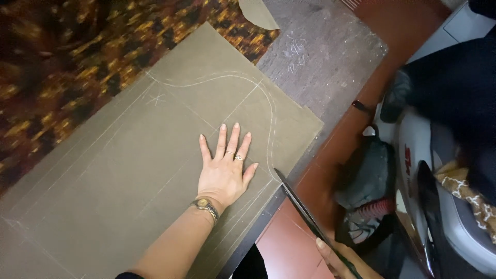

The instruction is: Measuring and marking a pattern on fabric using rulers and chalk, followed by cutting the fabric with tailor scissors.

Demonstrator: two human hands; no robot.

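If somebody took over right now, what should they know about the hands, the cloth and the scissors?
Left hand: flat, fingers spread, pressing the olive-green fabric sheet on the table.
Right hand: at the lower frame edge, gripping long dark scissors; the tips sit at the fabric's right edge, near the end of the curved chalk line.
Done: straight and curved chalk lines are drawn.
Left: no cut shows along the curve yet. A small piece of similar fabric lies at the top.

packages: none in view | screens: none | signs: none | label: red marking on the white scooter body panel point(411, 155), right of the table, lettering blurred
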